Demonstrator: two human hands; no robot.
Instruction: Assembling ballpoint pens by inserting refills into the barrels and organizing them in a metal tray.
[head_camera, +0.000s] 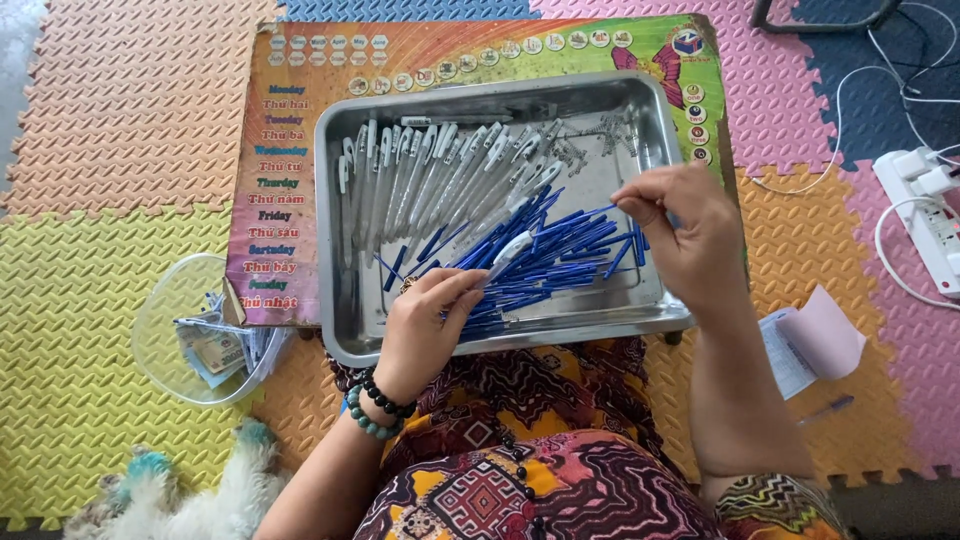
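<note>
**Inspector:** Start nearest the person. What does the left hand (425, 320) hold?

**Assistant:** It rests at the near edge of the steel tray (335, 250), wrist ringed with dark bead bracelets (378, 405). The fingers are closed on a pen with a white barrel and blue end (505, 250), gripped at its lower end. The pen's long axis runs from the fingers up and to the right, away from the person.

**Inspector:** And the right hand (685, 230)?

**Assistant:** It sits farther out, over the tray's right side. Thumb and forefinger are pinched on a thin blue piece; its exact kind is too small to tell. That pinch lies to the right of the white pen's free end and a little beyond it, apart from it.

**Inspector:** What lies between the hands?

**Assistant:** A heap of blue pen parts (560, 255), mostly slanting the same way. Beyond it, a row of white barrels (440, 175) fans across the tray's far left.

**Inspector:** Surroundings?

**Assistant:** The tray rests on a colourful printed board (280, 150), over foam floor mats (90, 120). A clear bowl of folded paper (205, 335) stands left; a white power strip (925, 215) lies far right.
</note>
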